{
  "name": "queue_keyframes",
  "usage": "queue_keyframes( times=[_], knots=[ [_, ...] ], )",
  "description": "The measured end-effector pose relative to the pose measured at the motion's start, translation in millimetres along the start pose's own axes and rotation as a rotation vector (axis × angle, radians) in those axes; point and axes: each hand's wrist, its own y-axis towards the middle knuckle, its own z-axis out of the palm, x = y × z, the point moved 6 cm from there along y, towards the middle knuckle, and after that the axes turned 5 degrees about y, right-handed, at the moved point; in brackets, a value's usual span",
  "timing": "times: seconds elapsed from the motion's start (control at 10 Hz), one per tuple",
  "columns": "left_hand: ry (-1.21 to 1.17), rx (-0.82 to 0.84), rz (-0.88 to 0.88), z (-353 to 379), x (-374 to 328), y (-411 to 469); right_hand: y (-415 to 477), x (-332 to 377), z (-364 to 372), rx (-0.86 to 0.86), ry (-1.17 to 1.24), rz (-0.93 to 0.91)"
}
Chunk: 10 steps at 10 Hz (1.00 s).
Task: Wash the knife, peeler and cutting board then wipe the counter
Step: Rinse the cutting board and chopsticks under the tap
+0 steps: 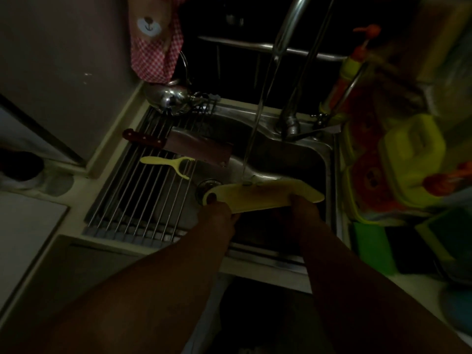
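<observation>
The scene is dim. A pale yellow cutting board (263,196) is held almost flat over the steel sink (316,154), under a thin stream of water (251,141) from the tap (288,29). My left hand (217,213) grips the board's left end by its hole. My right hand (302,208) grips its near edge towards the right. A cleaver-style knife (178,146) with a dark wooden handle lies on the roll-up wire rack (143,200) over the sink's left half. A yellow peeler (168,163) rests on the rack just in front of the knife.
A shiny kettle (168,97) stands at the rack's back end under a hanging red checked cloth (153,44). To the right are a soap pump bottle (355,65), yellow-green containers (411,152) and a green sponge (370,244). The sink drain (207,185) shows left of the board.
</observation>
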Motion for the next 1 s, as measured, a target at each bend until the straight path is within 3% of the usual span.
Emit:
queue_keyframes(
  times=[0.1, 0.3, 0.6, 0.7, 0.8, 0.9, 1.0],
  knots=[
    [-0.195, 0.037, -0.138, -4.0, 3.3, -15.3, -21.6, 23.6, 7.6, 0.113, -0.031, 0.138],
    [-0.14, 0.326, -0.172, -35.5, -2.7, -36.5, -43.5, 42.1, -20.9, 0.104, -0.031, 0.116],
    [0.033, 0.533, -0.098, -66.4, -14.3, -100.4, -68.1, 37.4, -59.3, 0.02, -0.143, 0.062],
    [0.111, 0.505, 0.082, -76.1, -38.4, -111.8, -75.1, 44.4, -67.2, -0.06, -0.488, -0.093],
    [0.18, 0.464, 0.219, -81.7, -72.3, -115.4, -104.7, 65.4, -32.7, -0.073, -1.049, -0.536],
    [0.253, 0.454, 0.308, -76.7, -106.7, -120.7, -167.5, 50.9, 45.9, 0.321, -1.214, -0.873],
    [0.287, 0.436, 0.334, -71.4, -130.0, -118.7, -197.2, 20.1, 108.4, 0.612, -1.279, -1.005]
  ],
)
